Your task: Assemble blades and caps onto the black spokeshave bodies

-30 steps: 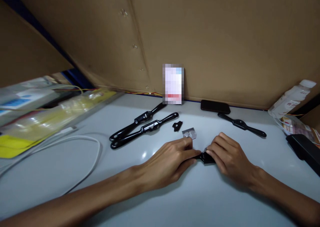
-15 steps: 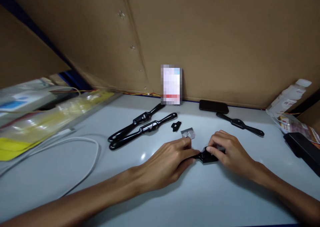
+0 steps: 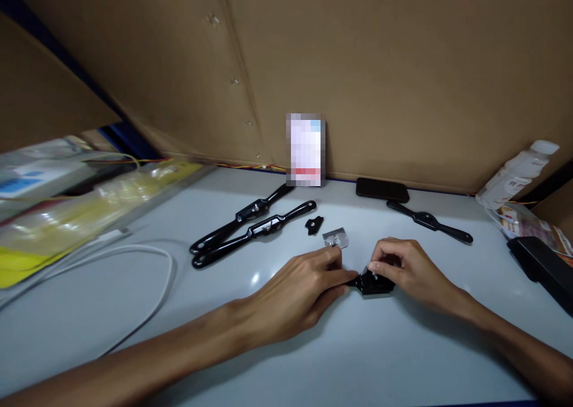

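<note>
My left hand (image 3: 313, 281) is closed around one handle of a black spokeshave (image 3: 376, 286) on the table. A pale blade edge shows along the front of its body. Thumb and forefinger of my right hand (image 3: 403, 262) pinch at the top of the body, beside a small shiny screw; the far handle is hidden behind that hand. Just beyond my left fingers lie a clear bag (image 3: 335, 239) with small metal parts and a black cap plate (image 3: 314, 225) with a hole. Two more spokeshaves (image 3: 268, 227) with screws fitted rest at the back left.
A bare spokeshave body (image 3: 427, 220) and a dark phone (image 3: 382, 189) lie at the back right. A lit screen (image 3: 306, 150) leans on the cardboard wall. On the left are a white cable (image 3: 168, 276) and plastic packaging (image 3: 111, 204); a bottle (image 3: 517, 174) and a black object (image 3: 541, 270) are on the right.
My right fingers have shifted slightly on the spokeshave body, and a shiny screw now shows by the thumb. My left hand keeps its grip. The view has shifted a little.
</note>
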The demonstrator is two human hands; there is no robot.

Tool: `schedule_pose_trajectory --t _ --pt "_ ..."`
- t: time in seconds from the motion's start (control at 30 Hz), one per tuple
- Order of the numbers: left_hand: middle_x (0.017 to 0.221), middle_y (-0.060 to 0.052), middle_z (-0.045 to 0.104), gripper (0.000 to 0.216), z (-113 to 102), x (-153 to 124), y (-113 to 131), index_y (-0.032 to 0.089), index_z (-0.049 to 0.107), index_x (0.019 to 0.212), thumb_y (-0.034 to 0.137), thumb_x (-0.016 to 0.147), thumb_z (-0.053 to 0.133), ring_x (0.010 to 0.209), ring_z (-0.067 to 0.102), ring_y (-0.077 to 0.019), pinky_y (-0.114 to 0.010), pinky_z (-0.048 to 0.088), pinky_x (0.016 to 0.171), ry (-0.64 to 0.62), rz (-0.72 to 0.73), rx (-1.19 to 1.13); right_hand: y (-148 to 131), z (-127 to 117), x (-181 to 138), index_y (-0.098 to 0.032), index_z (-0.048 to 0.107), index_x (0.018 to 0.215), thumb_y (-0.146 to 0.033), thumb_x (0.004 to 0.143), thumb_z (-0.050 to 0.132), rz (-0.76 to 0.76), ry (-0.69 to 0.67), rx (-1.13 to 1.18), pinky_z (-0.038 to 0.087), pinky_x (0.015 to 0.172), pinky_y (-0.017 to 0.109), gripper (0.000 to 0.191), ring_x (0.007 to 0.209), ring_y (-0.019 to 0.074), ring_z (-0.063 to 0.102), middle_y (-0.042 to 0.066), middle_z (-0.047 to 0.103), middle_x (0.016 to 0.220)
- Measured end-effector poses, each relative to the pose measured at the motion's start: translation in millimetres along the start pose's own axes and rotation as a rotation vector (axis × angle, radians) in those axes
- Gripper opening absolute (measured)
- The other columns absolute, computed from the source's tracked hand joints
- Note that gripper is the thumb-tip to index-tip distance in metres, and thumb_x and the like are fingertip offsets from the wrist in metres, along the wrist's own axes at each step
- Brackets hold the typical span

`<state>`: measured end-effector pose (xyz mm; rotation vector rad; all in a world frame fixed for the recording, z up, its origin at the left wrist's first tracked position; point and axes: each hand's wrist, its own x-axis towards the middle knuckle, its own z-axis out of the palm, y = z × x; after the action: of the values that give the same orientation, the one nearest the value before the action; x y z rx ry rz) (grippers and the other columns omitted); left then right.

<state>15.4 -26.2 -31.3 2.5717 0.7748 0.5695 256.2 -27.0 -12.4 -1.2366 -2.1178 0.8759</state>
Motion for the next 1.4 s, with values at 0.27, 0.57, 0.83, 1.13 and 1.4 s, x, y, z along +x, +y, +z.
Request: schedule_pose_trajectory --t 0.27,0.57,0.83,1.13,1.4 --pt "0.092 -0.007 0.061 0.029 0.7 0.2 -0.5 0.018 0.072 0.117 0.02 0.102 0.047 0.078 0.062 -0.0195 -0.033 0.053 0.068 -0.004 -0.003 -0.001 2.2 -2.1 -5.8 -0.022 0.057 0.075 -0.023 0.1 0.054 -0.156 -0.013 -0.189 0.04 0.072 0.033 0.025 0.076 0.0178 0.053 0.001 0.061 0.074" --pt "0.09 -0.007 0.061 0.031 0.5 0.2 1.2 0.019 0.072 0.121 0.02 0.103 0.046 0.076 0.062 -0.0189 -0.032 0.054 0.067 -0.001 -0.002 0.027 5.5 23.3 -12.7 -0.021 0.056 0.07 -0.013 0.096 0.044 -0.289 0.233 -0.7 0.032 0.061 0.035 0.029 0.063 0.0181 0.046 0.004 0.058 0.063" --pt "0.09 -0.007 0.061 0.031 -0.1 0.2 0.6 0.018 0.071 0.121 0.02 0.103 0.046 0.076 0.062 -0.0195 -0.033 0.054 0.066 -0.004 0.018 0.027 1.7 11.6 -11.7 -0.022 0.046 0.055 -0.024 0.095 0.052 -0.082 0.225 -0.445 0.028 0.054 0.033 0.041 0.053 0.0139 0.041 0.0 0.051 0.054" --pt "0.09 -0.007 0.06 0.03 0.4 -0.4 -0.2 0.017 0.072 0.116 0.02 0.103 0.045 0.076 0.062 -0.0199 -0.033 0.053 0.066 -0.015 0.012 0.015 -2.2 3.3 -6.0 -0.022 0.075 0.084 -0.019 0.089 0.063 -0.08 0.043 -0.062 0.041 0.063 0.031 0.013 0.069 0.0154 0.058 0.001 0.069 0.076" --pt "0.089 -0.006 0.06 0.032 1.2 -1.1 -0.9 0.018 0.071 0.119 0.021 0.104 0.043 0.075 0.06 -0.0198 -0.033 0.051 0.064 -0.016 0.014 0.039 0.4 9.7 -6.3 -0.02 0.059 0.067 -0.022 0.089 0.063 0.097 0.087 -0.007 0.036 0.056 0.029 0.023 0.055 0.0125 0.048 -0.002 0.059 0.059"
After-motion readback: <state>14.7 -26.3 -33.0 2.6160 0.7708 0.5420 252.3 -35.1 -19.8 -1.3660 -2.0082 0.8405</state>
